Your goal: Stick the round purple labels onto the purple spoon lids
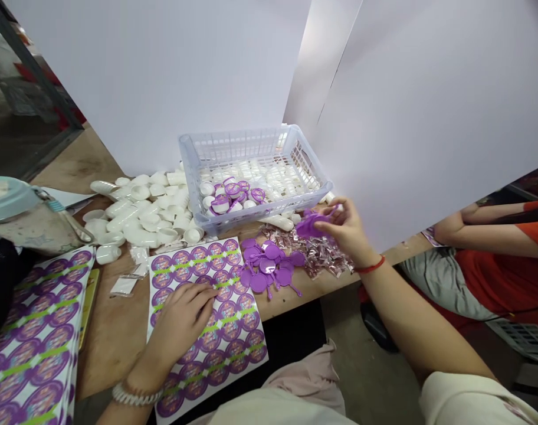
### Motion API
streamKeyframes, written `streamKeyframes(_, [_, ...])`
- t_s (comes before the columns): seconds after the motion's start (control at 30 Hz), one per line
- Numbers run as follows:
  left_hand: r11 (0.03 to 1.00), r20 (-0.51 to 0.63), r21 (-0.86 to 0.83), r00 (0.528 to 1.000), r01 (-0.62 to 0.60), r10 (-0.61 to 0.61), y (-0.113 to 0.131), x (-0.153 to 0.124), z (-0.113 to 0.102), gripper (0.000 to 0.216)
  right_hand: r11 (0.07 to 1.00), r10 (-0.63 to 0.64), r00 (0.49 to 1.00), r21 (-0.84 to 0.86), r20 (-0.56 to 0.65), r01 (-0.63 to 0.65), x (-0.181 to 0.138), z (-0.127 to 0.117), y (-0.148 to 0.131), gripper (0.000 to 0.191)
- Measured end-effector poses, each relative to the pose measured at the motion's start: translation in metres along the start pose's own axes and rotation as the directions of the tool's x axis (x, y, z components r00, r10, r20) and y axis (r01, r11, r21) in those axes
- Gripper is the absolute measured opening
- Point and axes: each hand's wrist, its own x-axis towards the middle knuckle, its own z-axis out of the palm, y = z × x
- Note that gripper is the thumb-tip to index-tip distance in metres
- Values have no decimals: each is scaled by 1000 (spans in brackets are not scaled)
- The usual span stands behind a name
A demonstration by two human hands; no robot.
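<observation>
Pinching purple plastic disc (311,225) in right hand (346,230), just off basket (233,150) front corner. Resting left hand (184,316) curled on sticker sheet (233,330); unclear whether gripping anything. Probably light, stiff, slick: best taken by rim.

Bright, even light, soft shadows, wide-angle bending at edges.
</observation>
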Motion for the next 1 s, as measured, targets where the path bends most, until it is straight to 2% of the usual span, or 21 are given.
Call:
streamKeyframes(0.07, [1000,4,0,1000,3,-3,2,1,-1,30,998,65,988,5,138,-66,-13,42,9,51])
streamKeyframes(0.1, [1000,5,-2,1000,1,-1,2,1,-1,30,997,71,983,-10,171,-70,-18,61,16,51])
streamKeyframes(0.17, [1000,9,-8,1000,-3,3,3,1,-1,30,996,81,976,-58,204,-71,-23,94,29,51])
streamKeyframes(0.23, [1000,16,-14,1000,0,0,3,0,-2,30,989,78,976,-142,203,-49,-23,115,38,48])
streamKeyframes(0.37, [1000,19,-18,1000,16,-16,2,-2,-1,29,935,54,971,-354,234,33,-22,129,37,49])
streamKeyframes(0.6, [1000,-21,-5,1000,11,-12,-7,-4,7,28,755,75,946,-637,316,153,-35,132,10,62])
streamKeyframes(0.7, [1000,-30,-11,1000,1,-1,-10,-5,9,27,661,96,962,-740,254,129,-31,117,9,62])
streamKeyframes(0.8, [1000,-30,-11,1000,2,-2,-10,-5,9,26,571,137,989,-820,54,-34,-7,76,20,37])
streamKeyframes(0.83, [1000,-30,-10,1000,4,-4,-10,-4,9,27,540,156,987,-833,-38,-118,5,57,26,35])
streamKeyframes(0.93, [1000,-24,-11,1000,16,-16,-10,-3,9,28,434,229,933,-829,-277,-352,47,1,48,33])
streamKeyframes(1.0, [1000,-19,-12,999,27,-27,-9,-2,9,27,375,281,893,-816,-352,-440,73,-26,62,32])
